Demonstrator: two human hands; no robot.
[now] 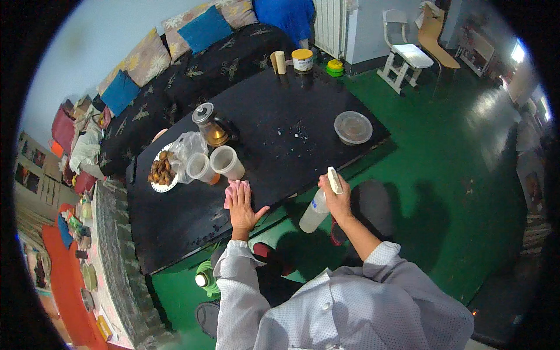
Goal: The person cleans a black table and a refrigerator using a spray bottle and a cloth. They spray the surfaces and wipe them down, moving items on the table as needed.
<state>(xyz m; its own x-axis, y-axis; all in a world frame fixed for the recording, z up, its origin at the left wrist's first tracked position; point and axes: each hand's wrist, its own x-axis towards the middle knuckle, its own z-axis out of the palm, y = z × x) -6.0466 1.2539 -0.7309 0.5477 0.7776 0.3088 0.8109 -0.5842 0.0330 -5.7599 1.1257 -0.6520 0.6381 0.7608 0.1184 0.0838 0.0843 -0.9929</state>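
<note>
My left hand (242, 209) lies flat, fingers spread, on a pink cloth (228, 197) against the black tabletop (280, 105). Just beyond the fingertips stand two clear plastic cups (227, 162), the left one (199, 168) with something orange at its base. My right hand (339, 199) is wrapped around the neck of a spray bottle (314, 215) with a white trigger head, held past the table's near edge. Whitish droplets or foam (296, 135) dot the middle of the table.
Behind the cups are a glass teapot (213, 127), a plastic bag (189, 146) and a paper plate (162, 188) of brown food. A lidded round container (353, 127) sits at the right edge; a yellow-lidded tub (302, 60) is at the far end. A sofa (210, 72) borders the table.
</note>
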